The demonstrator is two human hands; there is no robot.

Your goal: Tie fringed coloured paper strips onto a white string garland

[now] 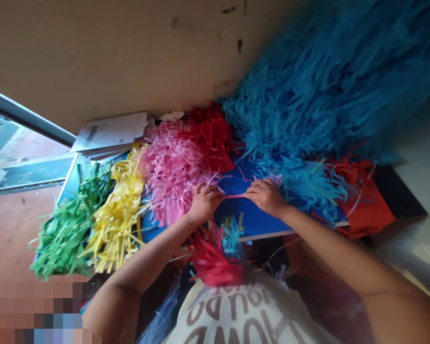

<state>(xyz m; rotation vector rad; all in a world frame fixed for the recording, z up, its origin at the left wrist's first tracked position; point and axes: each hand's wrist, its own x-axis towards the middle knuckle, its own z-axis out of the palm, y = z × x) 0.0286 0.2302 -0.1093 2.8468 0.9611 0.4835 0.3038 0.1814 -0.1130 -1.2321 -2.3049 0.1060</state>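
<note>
My left hand (205,201) and my right hand (265,196) are both closed, pinching the two ends of a thin pink paper strip (235,196) stretched between them over a blue board (241,215). A heap of pink paper strips (172,167) lies just left of my left hand. Blue strips (301,181) lie right of my right hand. A bunch of red and blue strips (215,253) rests in my lap under my wrists.
Green strips (68,229) and yellow strips (118,215) lie at the board's left end, red strips (209,131) at the back. A huge blue pile (337,81) leans on the wall. White papers (111,131) sit at back left, an orange-red bag (365,200) at right.
</note>
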